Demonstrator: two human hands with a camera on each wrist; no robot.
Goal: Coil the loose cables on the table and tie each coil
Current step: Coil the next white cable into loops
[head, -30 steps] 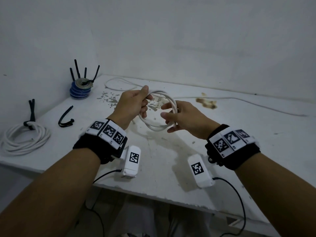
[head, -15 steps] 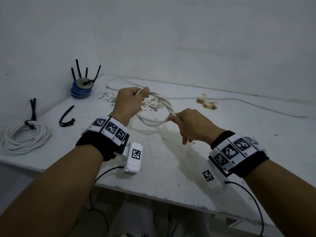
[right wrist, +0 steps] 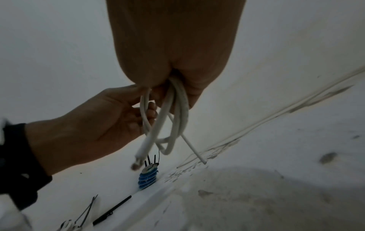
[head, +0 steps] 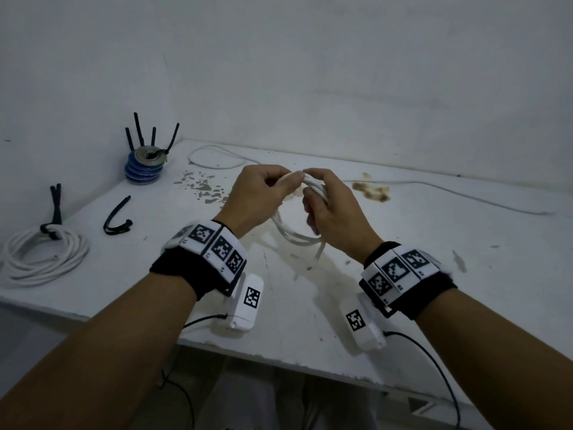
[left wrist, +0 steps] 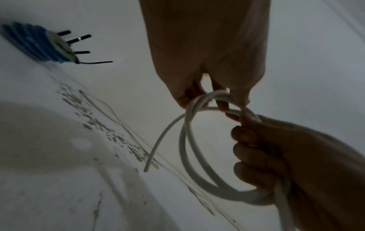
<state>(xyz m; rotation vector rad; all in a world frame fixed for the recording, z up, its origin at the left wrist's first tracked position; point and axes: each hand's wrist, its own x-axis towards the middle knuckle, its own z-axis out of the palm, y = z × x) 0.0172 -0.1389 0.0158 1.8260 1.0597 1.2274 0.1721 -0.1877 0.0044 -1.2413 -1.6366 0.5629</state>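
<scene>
A white cable coil [head: 294, 238] of a few loops hangs above the table between both hands. My left hand [head: 288, 181] pinches the top of the loops between thumb and fingers. My right hand [head: 313, 193] is curled round the same bundle just beside it. The left wrist view shows the white cable coil [left wrist: 187, 140] as a ring with one free end pointing down, and my right hand [left wrist: 276, 156] wrapped round its side. In the right wrist view the white cable coil [right wrist: 177, 117] dangles from my fist, with a plug end [right wrist: 138, 161] hanging low.
A tied white coil [head: 40, 256] lies at the table's left edge. A loose black tie [head: 116, 218] lies near it. A blue spool stack [head: 144, 166] holding black ties stands at the back left. Another loose white cable [head: 449, 192] runs along the back of the table [head: 465, 274].
My right hand, which had pulled the cable down and right, has come back up to the left hand and closed round the loops. The coil now hangs bunched between both hands.
</scene>
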